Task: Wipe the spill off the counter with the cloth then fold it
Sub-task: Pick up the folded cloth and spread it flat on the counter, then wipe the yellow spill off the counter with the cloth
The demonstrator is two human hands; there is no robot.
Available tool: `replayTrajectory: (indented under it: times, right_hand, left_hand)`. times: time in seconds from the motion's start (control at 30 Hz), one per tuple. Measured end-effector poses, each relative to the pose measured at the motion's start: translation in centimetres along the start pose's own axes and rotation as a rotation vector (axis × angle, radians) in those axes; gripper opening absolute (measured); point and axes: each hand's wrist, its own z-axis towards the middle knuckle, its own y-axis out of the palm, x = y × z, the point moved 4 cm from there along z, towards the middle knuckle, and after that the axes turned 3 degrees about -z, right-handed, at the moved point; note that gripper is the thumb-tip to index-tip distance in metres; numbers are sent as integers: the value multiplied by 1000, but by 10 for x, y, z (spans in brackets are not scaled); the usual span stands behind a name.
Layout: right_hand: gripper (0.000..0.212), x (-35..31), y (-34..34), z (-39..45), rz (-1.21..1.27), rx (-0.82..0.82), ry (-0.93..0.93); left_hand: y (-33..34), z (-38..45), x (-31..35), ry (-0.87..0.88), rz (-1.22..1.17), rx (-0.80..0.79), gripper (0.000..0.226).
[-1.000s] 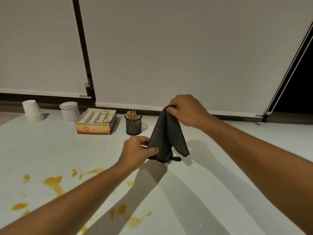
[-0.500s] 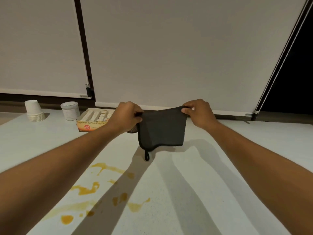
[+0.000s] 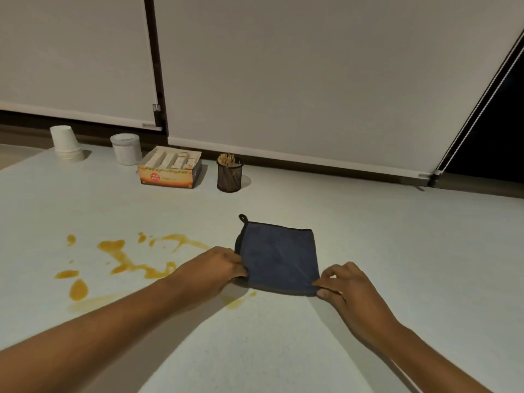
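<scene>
Your left hand (image 3: 217,266) and right hand (image 3: 344,287) each pinch a near corner of the blue cloth (image 3: 279,258) lying flat at centre frame on the desk (image 3: 397,236), right of the orange spill (image 3: 127,262).

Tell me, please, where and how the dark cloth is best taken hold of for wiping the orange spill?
Probably flat from above. The cloth lies spread square on the counter, so a palm on its middle grips better than the near corners pinched by the left hand and right hand. The spill lies left.
</scene>
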Motion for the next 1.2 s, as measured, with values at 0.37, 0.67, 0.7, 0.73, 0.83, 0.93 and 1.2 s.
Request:
replayTrajectory:
  times: [0.37,0.67,0.7,0.73,0.83,0.93,1.2]
  right_hand:
    - [32,-66,12,15,55,-66,-163]
    - [94,-123,108,122,-193,-258,111]
    - [93,-130,110,129,-195,-262,116]
    - [93,-138,114,133,-203,-266,114]
    - [89,-161,121,123,-229,-263,78]
    - [84,-181,123,83,-242,-272,24]
    - [82,-171,102,-21,-288,-274,54]
  left_hand:
    - [-3,-67,37,21,-23,-31,37]
    - [-40,-174,-49,-455,30,144,57]
    - [-44,-190,-62,-529,34,165,61]
    - [-48,-205,-75,-602,47,173,66]
    - [-54,-246,-119,-777,105,164,84]
    - [-55,-285,-172,-937,26,111,87]
    - [-43,-329,-247,-887,41,32,118]
